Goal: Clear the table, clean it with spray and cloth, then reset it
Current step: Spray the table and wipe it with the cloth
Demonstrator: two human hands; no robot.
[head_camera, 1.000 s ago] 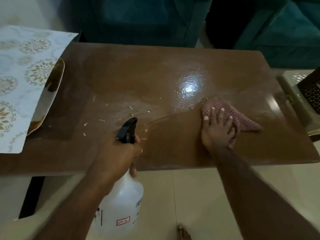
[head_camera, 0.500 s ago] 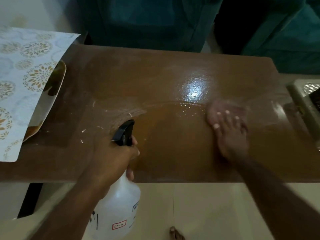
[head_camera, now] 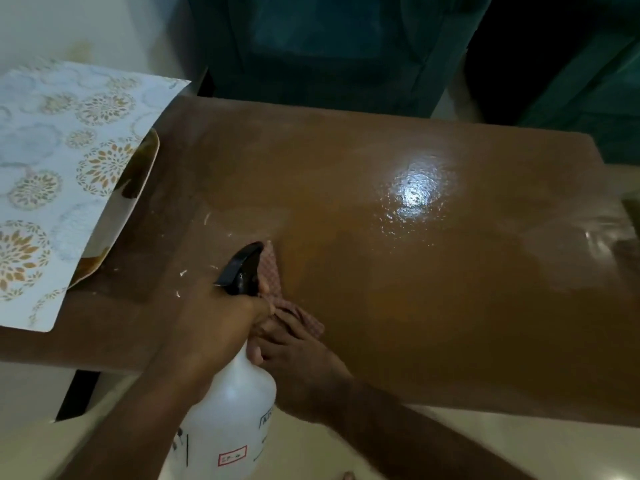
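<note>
The brown table [head_camera: 433, 289] is wet and shiny across its middle and right, with small white crumbs left of centre. My left hand [head_camera: 214, 327] grips the neck of a white spray bottle [head_camera: 232, 410] with a black trigger head, held just in front of the table's near edge. My right hand [head_camera: 298, 355] presses a red checked cloth [head_camera: 273, 271] flat on the table, right behind the bottle. The bottle and my left hand hide part of the cloth and my right fingers.
A floral patterned mat [head_camera: 52, 168] lies folded back over the table's left end, with a plate edge [head_camera: 138, 188] showing under it. Teal chairs [head_camera: 329, 46] stand behind the far edge. Pale floor [head_camera: 450, 445] lies below the near edge.
My right hand has swept the cloth from the right side of the table leftwards to just behind the spray bottle. The left hand and bottle stayed about where they were.
</note>
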